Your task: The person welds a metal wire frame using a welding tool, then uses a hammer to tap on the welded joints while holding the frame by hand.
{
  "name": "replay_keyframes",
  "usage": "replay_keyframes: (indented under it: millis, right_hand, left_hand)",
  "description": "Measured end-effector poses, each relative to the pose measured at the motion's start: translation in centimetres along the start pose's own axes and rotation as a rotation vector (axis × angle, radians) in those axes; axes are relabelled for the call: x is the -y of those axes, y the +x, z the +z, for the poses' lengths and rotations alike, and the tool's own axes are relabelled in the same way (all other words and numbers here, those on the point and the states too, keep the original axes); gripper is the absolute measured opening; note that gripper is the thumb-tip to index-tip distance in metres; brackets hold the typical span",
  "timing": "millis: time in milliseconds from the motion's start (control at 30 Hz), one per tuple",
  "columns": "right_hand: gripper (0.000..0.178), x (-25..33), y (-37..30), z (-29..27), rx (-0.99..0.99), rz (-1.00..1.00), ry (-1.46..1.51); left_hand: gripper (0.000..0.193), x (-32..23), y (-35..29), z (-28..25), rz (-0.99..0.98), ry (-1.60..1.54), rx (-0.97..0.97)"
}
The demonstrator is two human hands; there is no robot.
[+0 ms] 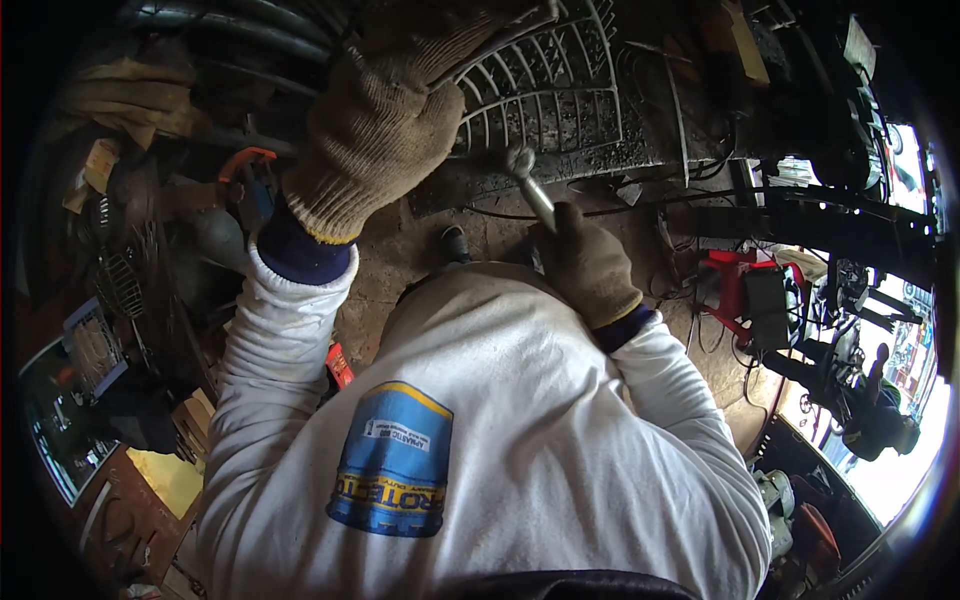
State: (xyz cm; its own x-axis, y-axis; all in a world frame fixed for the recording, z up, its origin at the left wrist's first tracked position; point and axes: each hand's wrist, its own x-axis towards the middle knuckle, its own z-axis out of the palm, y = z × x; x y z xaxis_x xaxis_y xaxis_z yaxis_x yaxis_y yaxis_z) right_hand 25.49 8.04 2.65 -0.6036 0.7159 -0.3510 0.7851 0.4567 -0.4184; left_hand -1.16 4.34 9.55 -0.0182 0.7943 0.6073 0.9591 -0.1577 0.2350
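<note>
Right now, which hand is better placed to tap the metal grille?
Right, probably: the right hand grips a hammer-like tool, its head near the metal grille. The left hand seems occupied with a metal bar.

It's dim and cluttered indoors, with a brown floor underneath, what looks like a red stool at right, and a big daylight-bright opening at far right.
</note>
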Motion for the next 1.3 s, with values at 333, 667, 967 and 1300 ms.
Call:
replay_keyframes:
  millis: [333, 667, 967, 1300]
  right_hand:
    - [0.033, 0.9, -0.5, -0.7, -0.412, -0.259, 0.273]
    - [0.023, 1.9, -0.3, -2.2, -0.335, -0.166, 0.303]
    - [0.029, 0.3, -0.4, 0.5, -0.101, -0.009, -0.020]
    - [0.037, 1.9, -2.2, -1.6, -0.248, -0.041, 0.209]
  left_hand:
    - [0.047, 0.3, 0.6, 0.1, 0.078, -0.116, -0.117]
    - [0.052, 2.6, -2.2, 0.9, -0.212, -0.379, -0.068]
    - [0.057, 3.1, -3.7, 2.1, -0.367, -0.396, -0.125]
    - [0.045, -0.8, -3.5, 0.5, -0.274, -0.224, -0.200]
